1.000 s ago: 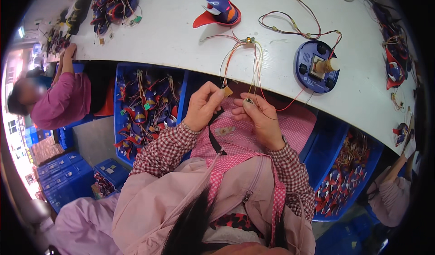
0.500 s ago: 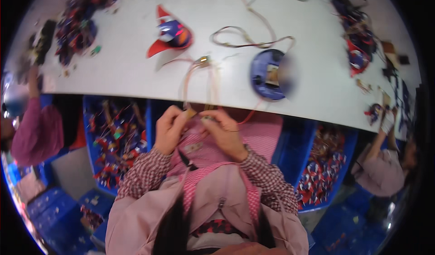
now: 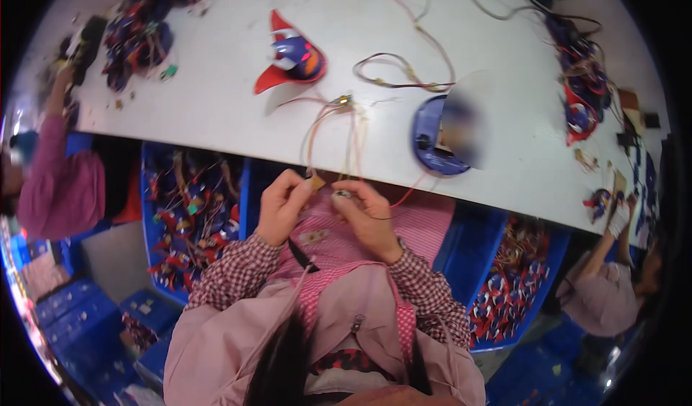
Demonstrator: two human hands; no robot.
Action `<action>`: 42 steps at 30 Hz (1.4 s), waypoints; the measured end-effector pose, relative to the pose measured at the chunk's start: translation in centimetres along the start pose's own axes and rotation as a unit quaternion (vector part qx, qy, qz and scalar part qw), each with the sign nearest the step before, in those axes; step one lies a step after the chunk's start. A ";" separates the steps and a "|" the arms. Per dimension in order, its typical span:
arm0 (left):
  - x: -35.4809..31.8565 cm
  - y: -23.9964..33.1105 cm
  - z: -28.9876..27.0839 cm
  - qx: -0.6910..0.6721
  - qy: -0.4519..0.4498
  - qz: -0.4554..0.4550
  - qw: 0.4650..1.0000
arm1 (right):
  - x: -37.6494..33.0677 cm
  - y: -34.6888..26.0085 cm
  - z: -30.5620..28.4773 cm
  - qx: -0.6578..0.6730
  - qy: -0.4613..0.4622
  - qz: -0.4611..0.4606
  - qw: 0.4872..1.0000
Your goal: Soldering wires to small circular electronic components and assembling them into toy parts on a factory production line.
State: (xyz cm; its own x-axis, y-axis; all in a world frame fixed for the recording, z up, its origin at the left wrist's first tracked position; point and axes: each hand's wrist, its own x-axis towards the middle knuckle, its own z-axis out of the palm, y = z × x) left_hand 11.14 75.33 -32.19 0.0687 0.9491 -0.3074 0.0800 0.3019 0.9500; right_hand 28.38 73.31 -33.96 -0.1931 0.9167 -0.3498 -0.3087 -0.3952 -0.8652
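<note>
My left hand (image 3: 282, 205) pinches a small tan square piece (image 3: 316, 182) just off the table's front edge. Beside it, my right hand (image 3: 369, 217) is closed on a small round part (image 3: 342, 194), too small to name; a thin dark wire shows by its fingers. Thin pale and orange wires (image 3: 313, 139) run up from between my hands to a small metallic component (image 3: 343, 101) on the white table (image 3: 238, 132). Behind that component lies a purple and red winged plastic piece (image 3: 292, 56) with a red glow on it.
A round purple-blue device (image 3: 430, 135), partly blurred, sits right of the wires, near a looped dark cable (image 3: 389, 84). Blue bins (image 3: 245, 204) full of wired parts flank my lap. Piles of parts (image 3: 137, 45) lie farther off. Co-workers sit at left (image 3: 65, 190) and right (image 3: 598, 290).
The whole view has shifted, so the table's things appear farther right. My hands stay in front of the table edge, and the tan piece now shows more plainly.
</note>
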 end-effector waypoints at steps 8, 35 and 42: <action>-0.2 -0.1 0.3 0.003 0.019 0.026 0.999 | 0.4 0.0 0.5 -0.046 0.023 -0.083 0.995; -0.6 -0.8 1.9 -0.033 0.051 0.052 0.997 | 1.1 -0.7 2.2 -0.327 0.082 -0.363 0.869; -0.7 -0.9 1.9 -0.039 0.049 0.050 0.997 | 1.1 -0.7 2.2 -0.342 0.084 -0.391 0.850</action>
State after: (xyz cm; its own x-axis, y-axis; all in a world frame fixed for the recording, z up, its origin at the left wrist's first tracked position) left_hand 12.92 74.18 -32.96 -0.0248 0.9780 -0.2072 -0.0011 0.2073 0.9783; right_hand 26.33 74.47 -32.98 -0.0256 0.9011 0.4328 0.3438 0.4145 -0.8426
